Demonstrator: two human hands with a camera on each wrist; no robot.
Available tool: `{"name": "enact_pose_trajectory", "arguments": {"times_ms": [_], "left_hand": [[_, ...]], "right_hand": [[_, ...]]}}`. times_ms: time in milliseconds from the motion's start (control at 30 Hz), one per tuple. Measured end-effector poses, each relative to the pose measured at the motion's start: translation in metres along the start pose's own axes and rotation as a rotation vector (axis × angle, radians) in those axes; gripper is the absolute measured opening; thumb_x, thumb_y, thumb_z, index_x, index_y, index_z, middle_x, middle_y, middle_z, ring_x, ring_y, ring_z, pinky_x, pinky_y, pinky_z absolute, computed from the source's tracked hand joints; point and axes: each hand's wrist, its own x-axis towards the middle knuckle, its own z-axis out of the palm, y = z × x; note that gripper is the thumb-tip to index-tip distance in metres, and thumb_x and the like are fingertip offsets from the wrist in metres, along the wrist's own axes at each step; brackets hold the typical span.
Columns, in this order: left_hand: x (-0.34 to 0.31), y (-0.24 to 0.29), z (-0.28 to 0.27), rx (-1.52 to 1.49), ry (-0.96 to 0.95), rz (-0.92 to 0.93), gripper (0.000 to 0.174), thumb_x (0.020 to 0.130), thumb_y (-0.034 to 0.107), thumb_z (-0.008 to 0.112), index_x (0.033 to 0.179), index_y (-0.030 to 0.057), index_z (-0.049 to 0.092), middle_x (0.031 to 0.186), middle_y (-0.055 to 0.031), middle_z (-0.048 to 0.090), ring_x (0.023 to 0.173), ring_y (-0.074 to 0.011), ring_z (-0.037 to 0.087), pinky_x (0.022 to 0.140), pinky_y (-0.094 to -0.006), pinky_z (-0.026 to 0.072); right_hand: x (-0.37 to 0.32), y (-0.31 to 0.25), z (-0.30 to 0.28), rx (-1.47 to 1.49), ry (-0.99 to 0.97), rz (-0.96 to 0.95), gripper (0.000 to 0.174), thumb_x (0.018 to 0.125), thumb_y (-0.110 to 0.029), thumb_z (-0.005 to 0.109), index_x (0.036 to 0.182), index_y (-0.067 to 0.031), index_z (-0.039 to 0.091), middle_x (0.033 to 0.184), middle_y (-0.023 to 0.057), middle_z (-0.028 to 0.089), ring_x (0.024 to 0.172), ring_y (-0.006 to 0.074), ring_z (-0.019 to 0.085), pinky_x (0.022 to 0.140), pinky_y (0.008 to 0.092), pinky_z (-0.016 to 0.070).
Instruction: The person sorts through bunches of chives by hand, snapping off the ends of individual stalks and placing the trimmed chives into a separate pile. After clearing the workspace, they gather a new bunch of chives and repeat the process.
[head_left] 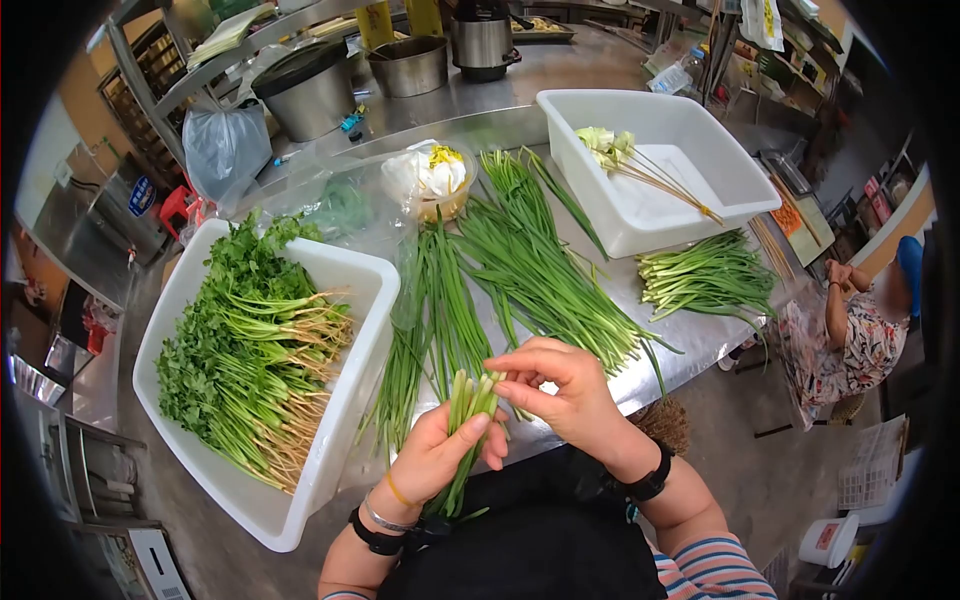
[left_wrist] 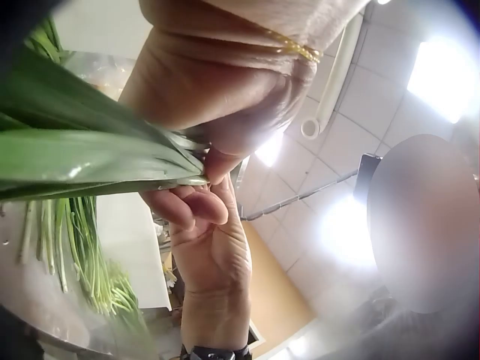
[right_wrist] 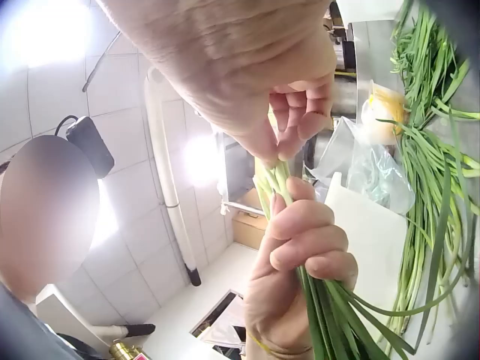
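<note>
My left hand (head_left: pixel 440 455) grips a small bunch of green chives (head_left: pixel 468 405) upright in front of my body, just over the near edge of the steel table (head_left: pixel 690 335). My right hand (head_left: pixel 555 385) pinches the pale cut ends at the top of the bunch with curled fingers. In the right wrist view the right hand (right_wrist: pixel 255 67) is above, its fingertips on the stalk ends (right_wrist: pixel 274 180), and the left hand (right_wrist: pixel 300 247) is wrapped round the stems below. In the left wrist view the left hand (left_wrist: pixel 225 82) clamps the long green leaves (left_wrist: pixel 90 150), with the right hand (left_wrist: pixel 206 225) just beneath.
A white tub (head_left: pixel 375 300) full of rooted coriander stands at the left. Loose chives (head_left: pixel 520 260) lie across the middle of the table, with a second pile (head_left: pixel 705 275) at the right. A white tub (head_left: pixel 650 205) holds skewered stalks. Metal pots (head_left: pixel 410 65) stand behind. A seated person (head_left: pixel 860 330) is at the right.
</note>
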Motion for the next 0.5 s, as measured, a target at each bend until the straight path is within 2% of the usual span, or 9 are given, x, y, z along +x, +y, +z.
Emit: {"name": "enact_pose_trajectory", "arguments": {"times_ms": [133,233,300,433,500], "left_hand": [[0.001,-0.001,0.003,-0.044,0.025,-0.013,0.027,0.099,0.021,0.042,0.112,-0.0022,0.050,0.084,-0.0087,0.060,0.070,-0.0137,0.058,0.066,-0.0249,0.0494],[0.003,-0.005,0.000,-0.004,0.026,0.042,0.028,0.099,0.021,0.042,0.114,-0.0012,0.050,0.085,-0.0092,0.060,0.070,-0.0140,0.059,0.067,-0.0255,0.0502],[0.005,-0.008,-0.001,0.087,-0.002,0.057,0.029,0.099,0.021,0.042,0.117,-0.0008,0.049,0.085,-0.0094,0.061,0.071,-0.0148,0.060,0.068,-0.0261,0.0508],[0.000,-0.001,0.001,0.068,-0.047,0.036,0.030,0.099,0.021,0.041,0.117,-0.0013,0.049,0.089,-0.0103,0.062,0.077,-0.0168,0.062,0.072,-0.0273,0.0520],[0.001,0.003,0.003,0.000,-0.083,-0.017,0.030,0.099,0.021,0.040,0.115,-0.0027,0.050,0.094,-0.0121,0.063,0.083,-0.0188,0.064,0.076,-0.0288,0.0528]], "right_hand": [[-0.002,-0.001,0.003,0.021,0.013,-0.024,0.021,0.080,-0.005,0.067,0.101,-0.0007,0.065,0.082,0.0044,0.058,0.069,0.0087,0.057,0.060,0.0215,0.0467],[-0.002,-0.005,0.007,0.141,0.062,0.058,0.020,0.082,-0.004,0.066,0.101,0.0008,0.064,0.084,0.0052,0.057,0.067,0.0092,0.059,0.058,0.0218,0.0470],[-0.001,-0.004,0.007,0.321,-0.070,0.167,0.015,0.084,-0.004,0.064,0.097,0.0026,0.063,0.086,0.0054,0.057,0.063,0.0095,0.059,0.057,0.0213,0.0467],[0.001,0.000,0.002,0.348,-0.131,0.152,0.011,0.086,-0.005,0.063,0.093,0.0040,0.062,0.086,0.0052,0.056,0.060,0.0096,0.059,0.055,0.0209,0.0464],[0.001,-0.003,0.001,0.402,-0.146,0.203,0.010,0.086,-0.004,0.062,0.091,0.0044,0.062,0.086,0.0048,0.055,0.061,0.0090,0.059,0.055,0.0207,0.0463]]}}
